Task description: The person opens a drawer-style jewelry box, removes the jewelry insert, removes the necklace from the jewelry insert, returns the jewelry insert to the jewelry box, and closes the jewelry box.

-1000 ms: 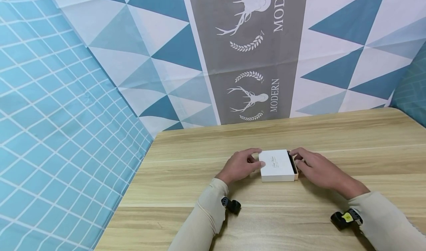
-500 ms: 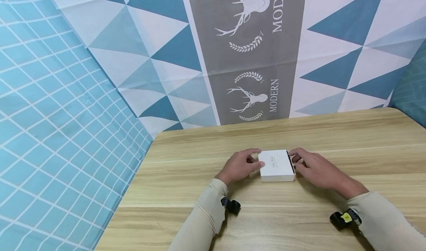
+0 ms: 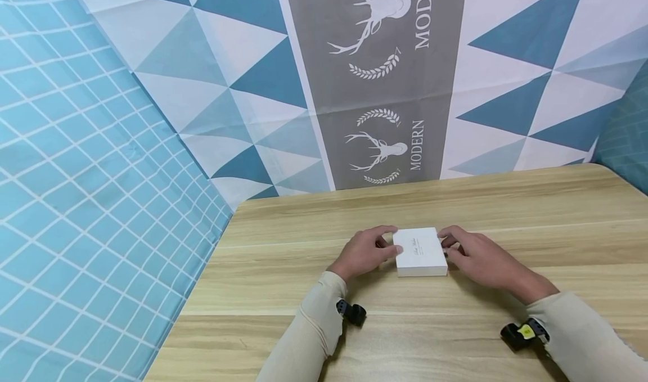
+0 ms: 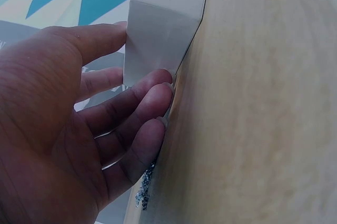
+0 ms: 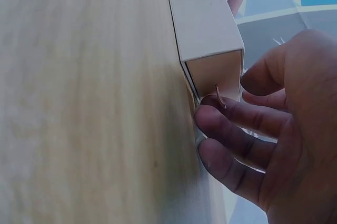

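A white drawer-style box [image 3: 421, 254] with small lettering on its lid lies flat on the table between both hands. My left hand [image 3: 362, 251] grips its left end, thumb on the top and forefinger at the far corner. In the left wrist view the other fingers curl in against the box's end. At the opposite end is my right hand [image 3: 480, 257], its loosely bent fingertips touching the drawer front. The right wrist view shows this tan drawer front [image 5: 210, 74] level with the white sleeve's edge. A small ribbon pull [image 5: 218, 97] sticks out beside the fingers.
The wood-grain table [image 3: 283, 292] runs back to a patterned cloth wall [image 3: 253, 95]. Blue gridded cloth [image 3: 86, 191] hangs along the left side. Both wrists carry a black camera strap, such as the right camera [image 3: 517, 336].
The drawer has slid left into the white sleeve, pushed by my right hand, and its dark interior no longer shows. My left hand has stayed in place on the box.
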Demonstrator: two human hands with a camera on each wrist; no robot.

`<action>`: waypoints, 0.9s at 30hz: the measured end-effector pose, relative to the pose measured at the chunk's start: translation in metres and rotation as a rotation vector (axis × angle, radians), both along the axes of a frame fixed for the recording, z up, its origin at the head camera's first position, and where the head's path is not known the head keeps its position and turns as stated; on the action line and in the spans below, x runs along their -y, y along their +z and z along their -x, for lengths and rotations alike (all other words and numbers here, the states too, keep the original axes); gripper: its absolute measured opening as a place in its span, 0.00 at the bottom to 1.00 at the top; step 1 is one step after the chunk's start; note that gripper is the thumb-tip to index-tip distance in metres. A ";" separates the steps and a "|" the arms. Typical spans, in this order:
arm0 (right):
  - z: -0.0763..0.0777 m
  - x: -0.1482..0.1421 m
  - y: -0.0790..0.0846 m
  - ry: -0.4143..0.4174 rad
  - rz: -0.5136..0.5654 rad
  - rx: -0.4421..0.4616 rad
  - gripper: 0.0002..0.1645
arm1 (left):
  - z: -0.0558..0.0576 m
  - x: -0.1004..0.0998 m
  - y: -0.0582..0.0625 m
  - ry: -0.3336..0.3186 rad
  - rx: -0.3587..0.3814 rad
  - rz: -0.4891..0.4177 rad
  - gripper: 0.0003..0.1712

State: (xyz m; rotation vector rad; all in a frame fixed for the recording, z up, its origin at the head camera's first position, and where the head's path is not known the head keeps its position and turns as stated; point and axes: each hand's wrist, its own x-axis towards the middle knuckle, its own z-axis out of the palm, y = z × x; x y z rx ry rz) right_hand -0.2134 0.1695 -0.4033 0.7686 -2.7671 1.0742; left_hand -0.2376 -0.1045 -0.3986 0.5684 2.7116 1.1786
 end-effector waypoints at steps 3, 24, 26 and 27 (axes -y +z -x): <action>0.000 -0.001 0.000 -0.002 -0.003 -0.004 0.16 | 0.001 -0.001 0.000 -0.004 -0.003 -0.002 0.29; 0.005 0.001 0.000 -0.022 0.035 0.072 0.15 | 0.009 0.001 0.005 -0.021 0.007 0.045 0.31; 0.005 0.002 0.000 -0.029 0.034 0.086 0.15 | 0.009 0.003 0.005 -0.014 0.011 0.052 0.35; 0.006 0.002 0.000 -0.032 0.033 0.089 0.15 | 0.008 0.004 0.005 -0.009 0.010 0.052 0.36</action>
